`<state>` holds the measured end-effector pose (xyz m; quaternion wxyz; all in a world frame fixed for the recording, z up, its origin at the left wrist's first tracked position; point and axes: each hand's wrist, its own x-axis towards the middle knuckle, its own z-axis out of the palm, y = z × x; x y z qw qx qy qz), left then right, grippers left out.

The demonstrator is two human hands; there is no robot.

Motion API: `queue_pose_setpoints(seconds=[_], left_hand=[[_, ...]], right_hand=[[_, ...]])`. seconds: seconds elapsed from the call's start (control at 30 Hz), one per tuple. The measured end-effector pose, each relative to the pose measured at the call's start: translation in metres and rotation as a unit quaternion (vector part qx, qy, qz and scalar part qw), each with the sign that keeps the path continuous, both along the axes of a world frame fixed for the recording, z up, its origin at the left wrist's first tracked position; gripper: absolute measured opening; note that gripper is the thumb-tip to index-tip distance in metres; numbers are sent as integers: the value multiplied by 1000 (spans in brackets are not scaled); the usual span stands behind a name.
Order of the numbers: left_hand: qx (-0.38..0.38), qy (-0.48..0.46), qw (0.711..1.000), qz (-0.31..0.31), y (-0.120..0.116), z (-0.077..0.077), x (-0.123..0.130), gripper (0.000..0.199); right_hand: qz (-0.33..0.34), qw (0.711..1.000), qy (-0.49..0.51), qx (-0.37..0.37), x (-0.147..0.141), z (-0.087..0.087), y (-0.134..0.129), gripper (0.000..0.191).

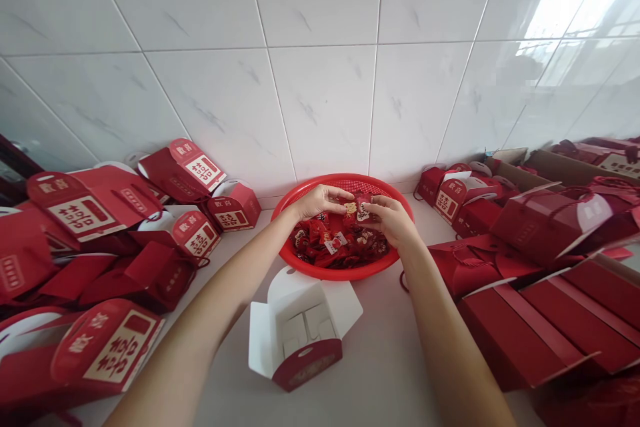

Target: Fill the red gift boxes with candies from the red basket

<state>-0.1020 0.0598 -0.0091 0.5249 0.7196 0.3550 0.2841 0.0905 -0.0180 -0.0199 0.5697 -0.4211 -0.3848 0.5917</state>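
A red plastic basket full of red-wrapped candies stands against the wall. Over it, my left hand has its thumb and fingers closed on a red candy packet with gold lettering. Close beside that, my right hand pinches another red candy packet with a pale label. The two packets are side by side, and I cannot tell whether they touch. Nearer to me sits an open gift box, red outside and white inside, with its flaps spread. Only its folded bottom panels show inside.
Red gift boxes with white labels are heaped on the left. More boxes, some with cord handles, crowd the right side. A tiled wall rises behind the basket. The white tabletop shows around the open box.
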Motion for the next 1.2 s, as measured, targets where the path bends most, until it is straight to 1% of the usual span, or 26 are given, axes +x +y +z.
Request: queue_pose_setpoints(seconds=[0.2, 0.3, 0.4, 0.5, 0.6, 0.73, 0.87, 0.93, 1.03, 1.2], left_hand=[[1, 7, 1000, -2, 1, -2, 0, 51], [7, 5, 1000, -21, 2, -4, -1, 52], [14, -12, 999, -47, 3, -6, -1, 62], [15, -23, 998, -57, 3, -6, -1, 73], [14, -20, 998, -53, 3, -5, -2, 75], [-9, -21, 999, -43, 2, -3, -2, 67], [-48, -21, 999, -15, 3, -3, -1, 43], [-51, -10, 999, -3, 3, -3, -1, 34], [-38, 0, 999, -6, 2, -2, 1, 30], [-29, 17, 999, -30, 0, 0, 1, 31]], right_hand=[[-8, 1000, -8, 5, -1, -1, 0, 19], [-12, 1000, -13, -2, -2, -1, -1, 19], [-18, 999, -26, -11, -2, 0, -2, 22], [-32, 998, -57, -25, -2, 1, -3, 26], [-39, 996, -73, -25, -1, 1, -3, 27], [-37, 996, -78, -12, -1, 0, -2, 27], [-37, 997, -62, -2, -2, 0, -3, 25], [-39, 998, -58, -3, -2, 1, -4, 24], [-36, 997, -65, -17, -3, 3, -4, 21], [-15, 997, -68, -32, -3, 4, -4, 21]])
